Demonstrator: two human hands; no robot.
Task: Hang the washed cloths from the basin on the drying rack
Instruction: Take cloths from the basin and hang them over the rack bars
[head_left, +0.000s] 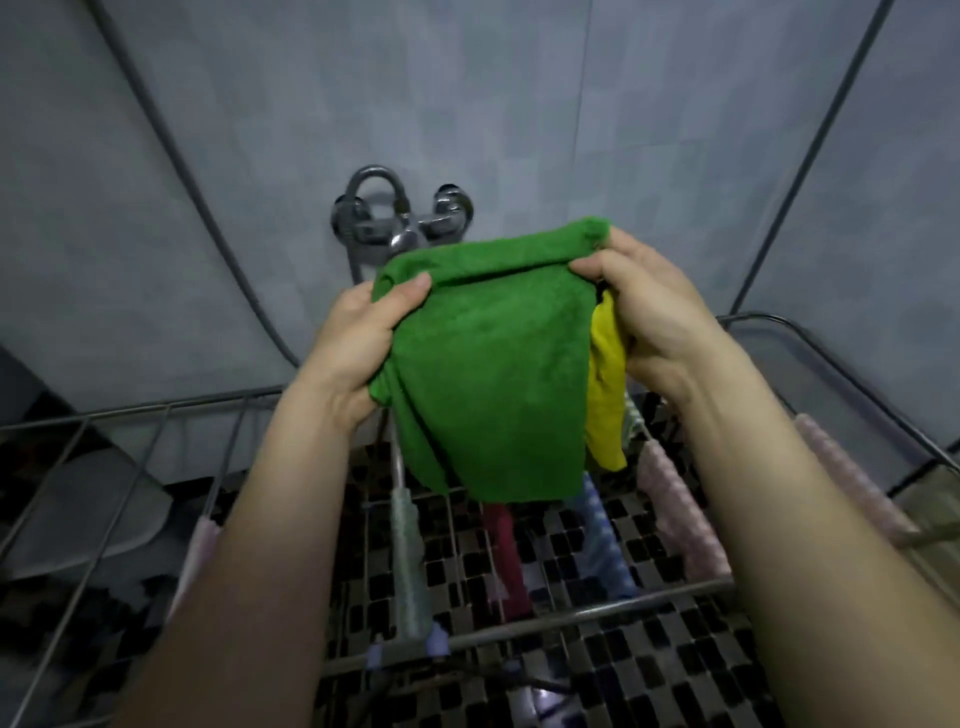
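1. The left hand (358, 353) is gripping the upper left corner of the green cloth (488, 364), with the thumb lying across the front face and the fingers curling behind it; the right hand (649, 312) is pinching the upper right corner between thumb and fingers.
2. The green cloth is hanging spread between the two hands; its top edge is folding over into a loose roll; it is being held in the air above the drying rack (545, 623), and its lower edge is hanging above the rails.
3. A yellow cloth (605, 395) is dangling just right of the green one; its top is disappearing under the right palm; whether those fingers are holding it too cannot be told.
4. Below the hands the rack's metal rails are running from near to far; a pale green cloth (410, 561), a red cloth (506, 551), a blue-and-white cloth (602, 540) and a pink cloth (680, 519) are draping over separate rails, side by side from left to right.
5. On the far side a chrome tap (400, 223) is sitting on the grey tiled wall (519, 104), just behind the green cloth's top edge; a grey hose (208, 197) is curving down the wall at the left; a dark mosaic floor (649, 675) is showing through the rack.
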